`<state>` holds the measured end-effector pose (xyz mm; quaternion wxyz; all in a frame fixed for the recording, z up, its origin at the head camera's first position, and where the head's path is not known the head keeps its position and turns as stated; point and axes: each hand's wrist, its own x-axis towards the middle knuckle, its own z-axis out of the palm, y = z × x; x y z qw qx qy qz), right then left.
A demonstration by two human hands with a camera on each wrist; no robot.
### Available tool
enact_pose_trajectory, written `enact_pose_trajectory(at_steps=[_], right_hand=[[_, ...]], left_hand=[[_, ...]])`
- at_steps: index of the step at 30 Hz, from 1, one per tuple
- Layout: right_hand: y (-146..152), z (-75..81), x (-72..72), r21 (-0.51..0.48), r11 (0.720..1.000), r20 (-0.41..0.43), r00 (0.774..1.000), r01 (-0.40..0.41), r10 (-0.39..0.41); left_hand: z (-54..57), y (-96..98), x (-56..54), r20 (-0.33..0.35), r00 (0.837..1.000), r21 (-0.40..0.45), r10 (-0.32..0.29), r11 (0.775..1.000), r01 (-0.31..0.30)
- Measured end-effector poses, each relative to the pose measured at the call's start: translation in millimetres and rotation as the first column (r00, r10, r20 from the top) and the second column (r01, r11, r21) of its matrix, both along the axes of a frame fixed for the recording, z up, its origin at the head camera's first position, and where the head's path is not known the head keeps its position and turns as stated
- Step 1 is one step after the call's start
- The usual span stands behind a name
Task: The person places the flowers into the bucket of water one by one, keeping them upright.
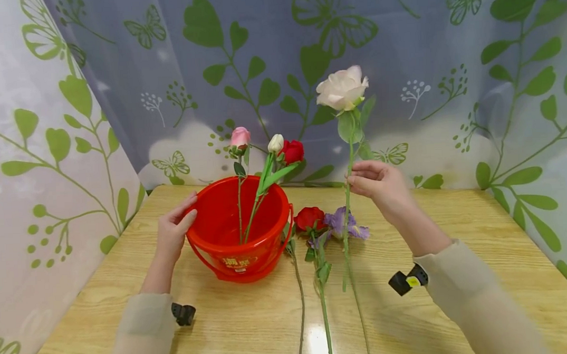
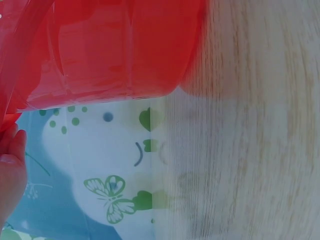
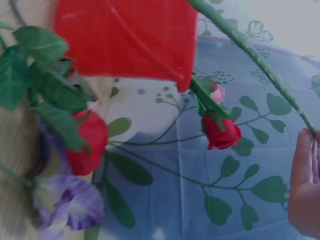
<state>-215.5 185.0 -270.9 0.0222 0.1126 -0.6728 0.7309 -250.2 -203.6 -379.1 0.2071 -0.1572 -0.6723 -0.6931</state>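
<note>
White rose: the large white rose (image 1: 342, 90) stands nearly upright, to the right of the bucket and outside it, its bloom higher than every other flower and its long green stem running down toward the near edge of the view.
Right hand: the right hand (image 1: 381, 180) pinches that stem between thumb and fingers, a little below the leaves.
Left hand: the left hand (image 1: 172, 229) rests against the left rim of the bucket, fingers mostly extended and touching the red plastic.
Red bucket: the red plastic bucket (image 1: 268, 256) sits upright on the table, with yellow lettering on its front and its handle lowered.
Inside the bucket: a pink rose (image 1: 240, 137), a white tulip bud (image 1: 276, 144) and a red rosebud (image 1: 293, 152) lean with their heads above the rim.
On the table: right of the bucket, a red rose (image 1: 309, 218) lies touching or just beside a purple iris (image 1: 341, 224). Nearer the bucket lies a thin stem (image 1: 300, 303); its head is mostly hidden, perhaps a pale bloom.
Surroundings: a wood-grain table (image 1: 104, 311), and behind it a blue-and-white curtain (image 1: 267, 19) printed with green leaves and butterflies.
</note>
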Motion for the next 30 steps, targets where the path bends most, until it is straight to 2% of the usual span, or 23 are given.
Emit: enact_pose_trajectory(at_steps=[9,17,22,25,27,30], right_hand=[[-23.3,21.9,-15.2,-0.222,0.975,-0.053,0.998,0.007,-0.019],[-48.1,39.8,-26.1,-0.434,0.901,-0.107,0.992,0.02,-0.074],[-63.3,41.8,-31.0,-0.445,0.891,-0.104,0.984,0.083,-0.144],[-71.9,39.0,-35.4,-0.423,0.896,-0.083,0.979,0.134,-0.186],[-77.0,35.2,-37.7,-0.402,0.903,-0.075,0.977,0.154,-0.2],[-83.6,27.6,-38.7,-0.341,0.927,-0.093,0.975,0.159,-0.202]], left_hand=[[0.9,-1.2,0.9,0.003,1.0,-0.002,0.002,1.0,-0.002],[1.3,-0.3,0.9,0.004,1.0,0.01,-0.001,1.0,0.001],[1.4,-0.6,0.9,0.001,1.0,0.004,0.012,1.0,-0.012],[1.6,-0.3,0.6,-0.005,1.0,0.0,0.017,1.0,-0.017],[1.8,0.0,0.5,-0.007,1.0,0.001,0.019,1.0,-0.019],[1.3,0.2,0.2,-0.014,1.0,0.013,0.01,1.0,-0.01]])
